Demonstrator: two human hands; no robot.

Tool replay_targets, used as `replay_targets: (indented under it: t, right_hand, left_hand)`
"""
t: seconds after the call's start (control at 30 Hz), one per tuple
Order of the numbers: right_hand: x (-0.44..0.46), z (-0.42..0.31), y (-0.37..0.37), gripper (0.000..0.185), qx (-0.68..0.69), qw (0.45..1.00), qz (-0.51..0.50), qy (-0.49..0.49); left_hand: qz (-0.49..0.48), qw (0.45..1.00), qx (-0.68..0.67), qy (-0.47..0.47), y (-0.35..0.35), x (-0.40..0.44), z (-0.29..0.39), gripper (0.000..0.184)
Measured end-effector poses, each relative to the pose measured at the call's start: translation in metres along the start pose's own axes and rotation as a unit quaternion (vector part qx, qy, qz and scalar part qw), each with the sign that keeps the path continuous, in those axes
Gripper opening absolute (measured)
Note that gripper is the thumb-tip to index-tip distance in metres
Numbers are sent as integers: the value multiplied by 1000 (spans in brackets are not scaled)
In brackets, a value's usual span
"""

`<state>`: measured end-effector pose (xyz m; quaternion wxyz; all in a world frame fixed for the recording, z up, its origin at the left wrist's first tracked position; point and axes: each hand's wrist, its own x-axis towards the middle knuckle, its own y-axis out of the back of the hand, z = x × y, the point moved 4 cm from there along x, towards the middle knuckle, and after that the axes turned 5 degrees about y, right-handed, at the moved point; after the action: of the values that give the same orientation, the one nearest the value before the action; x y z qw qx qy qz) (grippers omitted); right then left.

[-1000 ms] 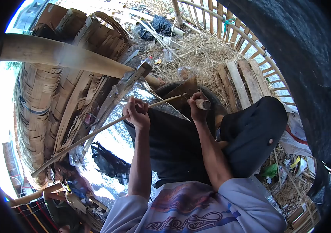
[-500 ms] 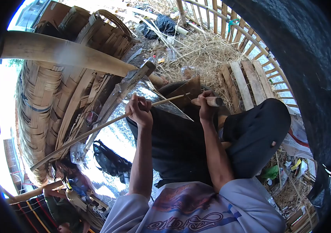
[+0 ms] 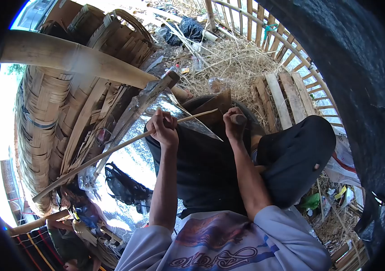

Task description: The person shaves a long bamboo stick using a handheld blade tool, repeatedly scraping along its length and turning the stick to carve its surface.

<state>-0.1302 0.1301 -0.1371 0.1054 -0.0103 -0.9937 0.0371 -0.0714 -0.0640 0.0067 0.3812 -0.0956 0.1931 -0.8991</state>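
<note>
A long, thin bamboo strip runs from the lower left up to its pale tip near the middle. My left hand is closed around it a little below that tip. My right hand is wrapped round a thick wooden handle, just right of the strip's tip; any blade on it is too hard to make out. Behind the tip, a brown flat piece stands over a dark round container. Both hands are above my dark trousers.
Rolled woven bamboo and a thick bamboo pole are at the left. A black bag lies beside my left forearm. Wooden slats and straw are at upper right. Another person is at the lower left.
Over the last second my right hand moved away to the right along with the handle, then came back left toward the strip's tip. My left hand has shifted only slightly and still holds the strip.
</note>
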Motion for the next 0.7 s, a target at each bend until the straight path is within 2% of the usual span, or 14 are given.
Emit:
replay_targets:
  t: [0.07, 0.1, 0.13, 0.23, 0.27, 0.33, 0.37, 0.4, 0.47, 0.53, 0.6, 0.63, 0.7]
  right_hand:
    - [0, 14, 8, 9, 64, 992, 76, -78]
    - [3, -14, 7, 9, 151, 980, 87, -93]
    - [0, -5, 4, 9, 149, 981, 86, -94]
    - [0, 6, 1, 7, 26, 1000, 11, 0]
    - [3, 8, 2, 7, 28, 1000, 11, 3]
    - [11, -6, 5, 8, 35, 997, 52, -46]
    - [8, -20, 4, 8, 109, 988, 72, -87]
    - [5, -13, 0, 8, 109, 987, 71, -89]
    - [-3, -2, 0, 8, 67, 997, 38, 25]
    - [7, -10, 1, 7, 84, 996, 32, 13]
    - [9, -12, 2, 7, 123, 989, 42, -66]
    - [9, -9, -3, 7, 127, 989, 40, -65]
    - [-2, -14, -2, 7, 113, 992, 58, 14]
  left_hand:
    - [-17, 1000, 10, -22, 3, 1, -1, 36]
    - [-20, 1000, 8, -21, 3, 0, -1, 36]
    - [-24, 1000, 4, -18, 4, -1, -2, 36]
    - [-21, 1000, -10, -1, 4, -1, -6, 36]
    - [-24, 1000, 3, -1, 4, 0, -5, 36]
    - [-19, 1000, -11, 0, 2, -1, -3, 35]
    - [-13, 1000, 13, -17, 3, -1, -1, 35]
    - [-7, 999, 36, -31, 4, -3, -1, 35]
    - [4, 1000, 27, -15, 11, -6, -1, 35]
    - [17, 1000, 1, -6, 10, 1, 0, 35]
    - [27, 1000, -1, -1, 10, 0, 0, 35]
    - [22, 1000, 0, -4, 9, 1, 1, 35]
    - [7, 999, 42, -6, 16, -2, 0, 34]
